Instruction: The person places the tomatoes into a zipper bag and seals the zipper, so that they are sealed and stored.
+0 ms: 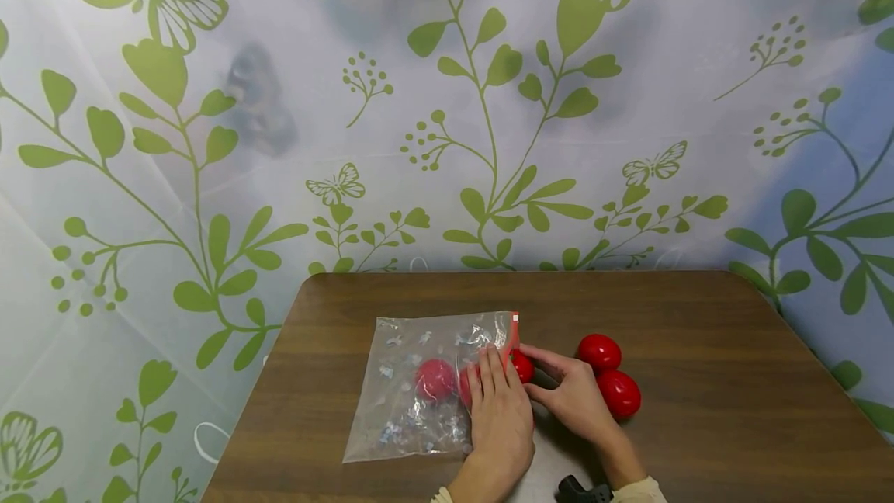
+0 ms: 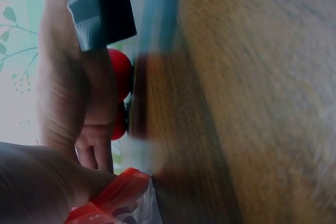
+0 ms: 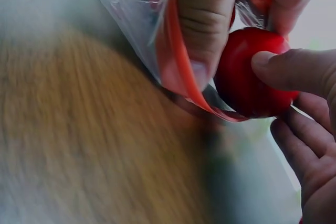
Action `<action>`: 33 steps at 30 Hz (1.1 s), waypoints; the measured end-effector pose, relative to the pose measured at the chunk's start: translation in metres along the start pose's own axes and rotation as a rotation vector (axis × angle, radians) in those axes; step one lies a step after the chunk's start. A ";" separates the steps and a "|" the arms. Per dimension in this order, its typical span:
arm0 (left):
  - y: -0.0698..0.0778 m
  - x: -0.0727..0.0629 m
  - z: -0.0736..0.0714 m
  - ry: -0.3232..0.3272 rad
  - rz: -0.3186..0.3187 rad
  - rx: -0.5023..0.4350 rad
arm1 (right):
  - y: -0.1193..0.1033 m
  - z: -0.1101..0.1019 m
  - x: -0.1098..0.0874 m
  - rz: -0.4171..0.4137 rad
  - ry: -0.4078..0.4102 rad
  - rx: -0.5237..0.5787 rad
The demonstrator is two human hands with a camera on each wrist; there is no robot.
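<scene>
A clear zip bag with a red zip edge lies on the table, its mouth facing right. Inside it a red ball shows through the plastic, and another is partly covered by my left hand. That hand holds the bag's mouth apart, its thumb at the red rim in the right wrist view. My right hand grips a shiny red tomato-like ball between thumb and fingers, right at the mouth. Two similar red balls rest on the table just beyond the right hand.
The brown wooden table ends at a curtain printed with green leaves and butterflies. A black wrist device sits by the right sleeve, near the front edge.
</scene>
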State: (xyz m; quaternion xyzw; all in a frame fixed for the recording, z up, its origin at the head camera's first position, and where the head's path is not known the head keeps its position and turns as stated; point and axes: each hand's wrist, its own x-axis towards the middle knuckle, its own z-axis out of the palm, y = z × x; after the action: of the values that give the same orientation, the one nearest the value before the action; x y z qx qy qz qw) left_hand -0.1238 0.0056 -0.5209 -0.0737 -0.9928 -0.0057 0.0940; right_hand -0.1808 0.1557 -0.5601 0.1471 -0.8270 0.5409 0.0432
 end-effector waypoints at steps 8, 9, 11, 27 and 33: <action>0.001 0.000 0.001 0.054 -0.003 0.009 | -0.004 0.007 0.004 0.040 0.033 0.000; 0.000 0.001 0.001 0.052 -0.003 0.011 | -0.004 0.007 0.004 0.045 0.028 -0.001; 0.000 0.001 0.000 0.046 -0.003 0.005 | -0.005 0.005 0.005 0.051 0.013 -0.005; 0.002 0.000 0.001 -0.010 -0.017 -0.022 | -0.003 -0.002 0.005 0.132 -0.011 -0.041; 0.003 0.001 0.001 -0.018 -0.018 -0.008 | -0.004 0.002 0.009 0.107 0.007 -0.041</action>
State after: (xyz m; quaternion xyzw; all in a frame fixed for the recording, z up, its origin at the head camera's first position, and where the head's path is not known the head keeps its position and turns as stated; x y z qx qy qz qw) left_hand -0.1246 0.0090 -0.5219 -0.0652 -0.9942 -0.0098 0.0850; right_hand -0.1880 0.1511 -0.5553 0.0999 -0.8445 0.5257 0.0202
